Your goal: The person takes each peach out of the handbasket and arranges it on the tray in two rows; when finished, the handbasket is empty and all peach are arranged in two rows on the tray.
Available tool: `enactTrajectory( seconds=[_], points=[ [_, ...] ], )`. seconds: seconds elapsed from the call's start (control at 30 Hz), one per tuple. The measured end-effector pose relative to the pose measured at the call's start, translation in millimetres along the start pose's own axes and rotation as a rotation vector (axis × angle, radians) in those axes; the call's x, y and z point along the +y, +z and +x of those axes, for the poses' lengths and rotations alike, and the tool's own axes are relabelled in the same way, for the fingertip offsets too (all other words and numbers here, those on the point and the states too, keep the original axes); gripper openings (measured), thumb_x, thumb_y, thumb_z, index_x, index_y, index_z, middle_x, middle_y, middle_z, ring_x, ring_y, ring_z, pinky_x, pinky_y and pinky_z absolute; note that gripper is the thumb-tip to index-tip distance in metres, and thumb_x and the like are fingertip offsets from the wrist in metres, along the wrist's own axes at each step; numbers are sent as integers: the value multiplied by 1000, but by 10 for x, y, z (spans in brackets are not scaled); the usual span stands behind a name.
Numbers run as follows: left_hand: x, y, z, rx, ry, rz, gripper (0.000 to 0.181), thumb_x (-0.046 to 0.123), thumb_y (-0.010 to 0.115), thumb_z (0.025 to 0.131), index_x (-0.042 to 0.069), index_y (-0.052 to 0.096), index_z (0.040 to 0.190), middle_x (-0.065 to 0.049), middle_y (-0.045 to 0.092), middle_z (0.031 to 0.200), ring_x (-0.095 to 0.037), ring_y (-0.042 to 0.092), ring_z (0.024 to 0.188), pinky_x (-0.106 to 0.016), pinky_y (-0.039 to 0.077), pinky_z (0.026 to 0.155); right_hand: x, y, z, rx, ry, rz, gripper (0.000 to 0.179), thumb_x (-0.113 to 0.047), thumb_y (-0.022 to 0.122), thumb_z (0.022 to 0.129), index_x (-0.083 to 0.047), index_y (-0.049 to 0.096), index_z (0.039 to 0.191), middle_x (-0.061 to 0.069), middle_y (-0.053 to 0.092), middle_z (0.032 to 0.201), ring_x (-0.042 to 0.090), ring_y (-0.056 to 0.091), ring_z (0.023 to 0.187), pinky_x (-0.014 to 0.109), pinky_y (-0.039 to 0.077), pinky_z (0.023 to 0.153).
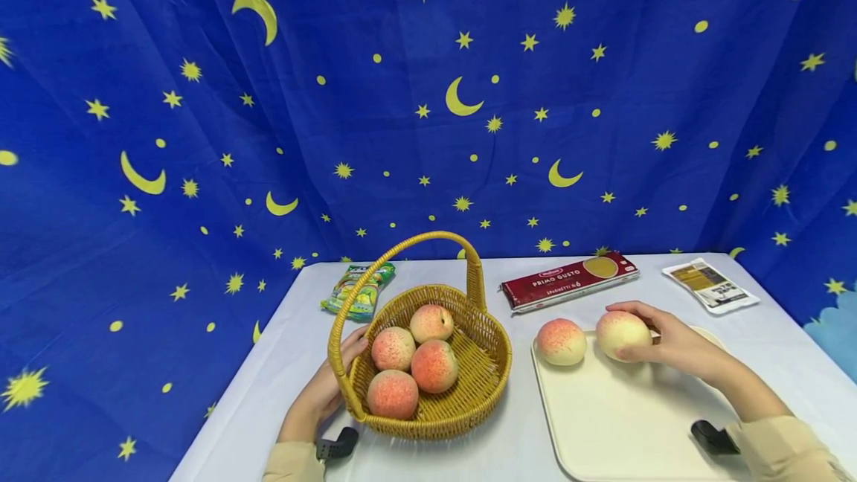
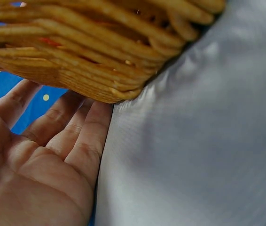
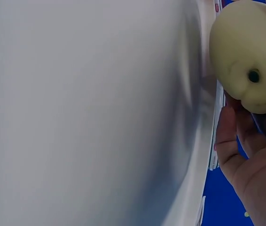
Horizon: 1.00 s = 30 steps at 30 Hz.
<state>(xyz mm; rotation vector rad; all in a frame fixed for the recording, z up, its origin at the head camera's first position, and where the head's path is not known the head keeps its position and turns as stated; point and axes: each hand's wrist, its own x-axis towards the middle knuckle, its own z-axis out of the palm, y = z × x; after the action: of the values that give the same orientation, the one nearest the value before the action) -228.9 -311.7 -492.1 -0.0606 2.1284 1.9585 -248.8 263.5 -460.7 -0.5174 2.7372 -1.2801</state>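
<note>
A yellow-brown wicker basket (image 1: 469, 415) with a tall arched handle holds several pinkish peaches (image 1: 435, 367). My left hand (image 1: 328, 385) rests against the basket's left side; in the left wrist view its fairly straight fingers (image 2: 83, 136) reach under the woven wall (image 2: 100, 61). Over the far part of a cream tray (image 1: 616, 422), my right hand (image 1: 676, 344) grips a pale peach (image 1: 623, 336) between thumb and fingers. The right wrist view shows the underside of that peach (image 3: 246, 52), with a dark hole in it. Another peach (image 1: 561, 341) sits at the tray's far left corner.
Behind the tray lies a red spaghetti pack (image 1: 569, 283). A white-and-brown packet (image 1: 711, 286) is at the back right, and a green snack bag (image 1: 359, 292) stands behind the basket. A blue star-patterned curtain (image 1: 428, 155) hangs beyond the white table (image 1: 248, 422).
</note>
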Motion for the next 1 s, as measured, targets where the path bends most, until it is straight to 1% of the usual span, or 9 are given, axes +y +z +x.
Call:
enactTrajectory(
  seconds=[0.13,0.2,0.3,0.4,0.53,0.63,0.73,0.87,1.0],
  points=[
    [9,5,-2,-7,14,1,67,43,51,111,15,33,169,-22,38,171,-39,41,155,-44,44,122,24,9,-13,3,-24,16,71,-22,88,88,-5,54,147,12,71,132,-8,60,106,22,53,84],
    [17,9,-6,-9,12,-4,66,43,51,111,15,33,169,-22,39,170,-38,42,155,-43,45,122,36,17,-19,8,-37,26,70,-20,89,87,-4,53,145,12,71,129,-7,61,105,21,53,85],
    [23,14,-11,-2,6,1,67,44,51,111,16,33,169,-22,39,170,-39,43,154,-45,45,122,52,29,-28,11,-51,37,70,-18,89,86,-3,52,144,12,71,127,-5,62,104,22,53,83],
    [26,19,-13,7,-4,-2,68,45,53,110,17,34,168,-21,39,171,-40,42,155,-49,43,123,68,29,-40,19,-31,44,70,-18,89,86,-4,51,143,12,71,127,-5,62,103,22,53,83],
    [25,23,-12,10,-5,-5,68,44,53,109,16,34,168,-21,39,171,-41,41,156,-52,40,125,88,3,-54,19,8,17,69,-21,90,86,-7,51,141,12,71,129,-8,60,105,22,52,85],
    [17,23,-8,21,-7,-1,68,44,54,109,16,35,168,-22,40,170,-43,41,156,-53,40,125,87,-21,-66,15,14,-15,70,-23,90,87,-8,51,143,12,71,131,-11,58,108,22,53,88],
    [10,25,-4,29,-7,4,68,44,54,109,16,35,168,-22,40,170,-44,41,156,-53,41,124,69,-36,-80,14,15,-33,73,-24,89,87,-8,50,146,13,71,132,-13,57,109,25,53,89],
    [17,24,-11,22,-4,4,67,45,54,109,17,36,168,-21,40,170,-42,42,156,-50,43,124,48,-51,-87,9,10,-23,71,-24,86,90,-6,49,148,15,71,132,-11,58,108,26,53,86],
    [25,14,-26,-11,20,17,66,43,49,112,15,33,169,-22,38,171,-39,40,156,-43,44,122,60,-60,-92,6,-1,7,64,-21,83,93,-5,50,146,13,72,128,-7,62,105,23,53,84]
  ],
)
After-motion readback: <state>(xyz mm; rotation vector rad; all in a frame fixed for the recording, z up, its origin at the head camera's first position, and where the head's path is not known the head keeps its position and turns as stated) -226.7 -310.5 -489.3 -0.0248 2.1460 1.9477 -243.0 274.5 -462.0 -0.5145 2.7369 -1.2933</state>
